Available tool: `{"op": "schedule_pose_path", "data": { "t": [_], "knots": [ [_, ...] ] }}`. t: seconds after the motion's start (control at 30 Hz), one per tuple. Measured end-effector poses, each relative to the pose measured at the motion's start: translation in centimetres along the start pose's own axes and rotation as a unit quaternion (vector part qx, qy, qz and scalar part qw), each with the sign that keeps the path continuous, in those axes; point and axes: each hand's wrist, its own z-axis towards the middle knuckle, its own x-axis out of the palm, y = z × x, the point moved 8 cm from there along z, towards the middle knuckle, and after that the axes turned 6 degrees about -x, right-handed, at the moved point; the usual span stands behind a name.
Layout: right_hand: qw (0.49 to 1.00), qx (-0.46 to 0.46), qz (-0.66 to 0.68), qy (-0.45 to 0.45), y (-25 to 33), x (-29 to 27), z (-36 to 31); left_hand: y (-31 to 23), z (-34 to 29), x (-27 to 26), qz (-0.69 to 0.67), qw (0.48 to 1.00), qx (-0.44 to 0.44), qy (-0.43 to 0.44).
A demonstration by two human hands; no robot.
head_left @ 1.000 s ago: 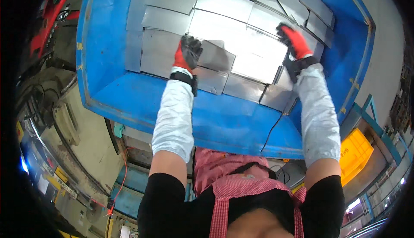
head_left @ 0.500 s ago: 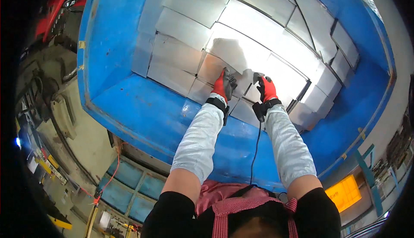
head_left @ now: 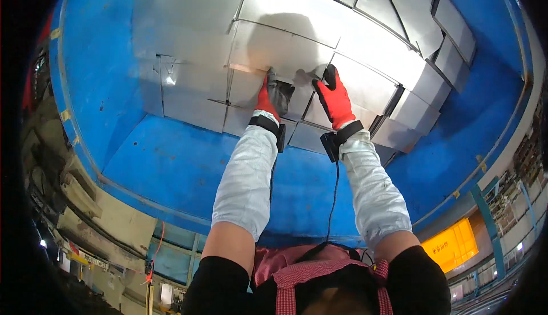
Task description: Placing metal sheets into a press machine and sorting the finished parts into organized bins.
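Observation:
Rows of flat grey metal plates lie inside a large blue bin. I wear red and black gloves on both hands. At the near edge of one brightly lit metal plate is my left hand, thumb pointing away from me and apart from the bent dark fingers. By the same plate's near right corner, my right hand has its thumb and fingertips apart. Nothing shows lifted in either hand. Shadow and glare hide whether the fingertips touch the plate.
The bin's near wall rises between the plates and my body. On the right, more metal plates stand tilted with dark gaps beside them. A black cable hangs from my right wrist. Outside the bin, a yellow crate sits at the lower right.
The lit plate's near edge, slanted before, now lines up with its row. Both hands have shifted left and away in the picture, while the view itself has moved. My right fingers have spread.

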Motion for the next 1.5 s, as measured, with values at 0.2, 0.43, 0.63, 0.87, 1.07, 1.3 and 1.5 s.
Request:
{"op": "schedule_pose_path", "data": {
  "t": [0.2,0.43,0.63,0.87,1.07,1.3,1.5],
  "knots": [
    [0.978,-0.065,-0.067,-0.187,2.8,0.4,0.1,-0.6,0.5,1.2,-0.019,1.0,0.019,0.012],
    [0.992,-0.052,0.078,-0.089,-2.7,1.1,2.6,-0.1,2.4,2.0,-0.073,0.997,0.021,0.021],
    [0.994,-0.075,0.079,0.008,-1.1,2.1,2.0,-0.8,2.9,-0.1,-0.089,0.995,0.049,0.014],
    [0.994,-0.101,-0.023,0.031,0.2,1.7,1.4,-1.2,1.8,-0.8,-0.039,0.984,0.12,0.123],
    [0.998,-0.023,0.059,0.0,1.0,0.2,0.8,-0.7,-1.5,2.5,-0.054,0.992,0.114,-0.01],
    [0.942,0.025,0.332,0.042,1.9,-2.1,1.2,-2.9,-4.2,8.1,-0.016,0.993,0.067,0.091],
    [0.79,0.247,0.554,0.088,-0.8,2.3,1.7,-6.1,-4.0,11.0,0.258,0.956,0.112,-0.086]
  ]
}}
